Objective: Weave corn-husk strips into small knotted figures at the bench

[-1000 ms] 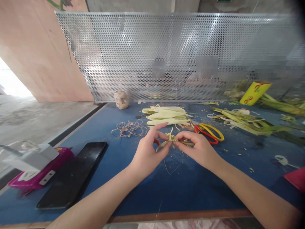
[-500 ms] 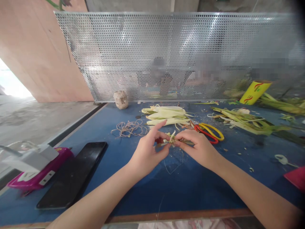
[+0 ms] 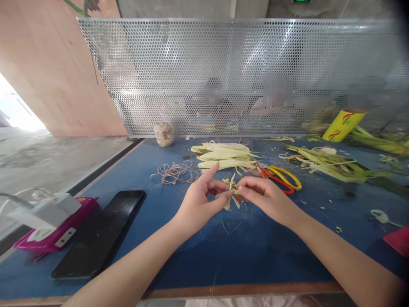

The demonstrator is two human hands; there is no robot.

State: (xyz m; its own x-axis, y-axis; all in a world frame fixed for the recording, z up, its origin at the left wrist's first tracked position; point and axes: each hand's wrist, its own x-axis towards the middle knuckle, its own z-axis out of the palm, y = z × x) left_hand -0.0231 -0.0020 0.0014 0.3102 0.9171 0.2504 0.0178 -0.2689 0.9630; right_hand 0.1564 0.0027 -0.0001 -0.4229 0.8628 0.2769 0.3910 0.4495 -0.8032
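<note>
Between my hands is a small knotted piece of pale green corn husk strips, with loose ends poking up and down. My left hand pinches it from the left between thumb and fingers, the index finger raised away. My right hand closes thumb and fingertips on its right side. Fingers hide part of the knot. Just beyond lies a stack of pale corn husks. Scissors with red and yellow handles rest behind my right hand, and a loose tangle of thin brown string lies beyond my left.
On the left lie a black phone and a magenta power strip with white plugs. A wrapped roll stands near the perforated metal screen. Greener husks and a yellow tube are at the right; blurred people sit behind the screen.
The husk piece has turned in my fingers, and its loose strips now point downward below the knot. My right fingertips have shifted slightly to the right. The camera view has moved a little.
</note>
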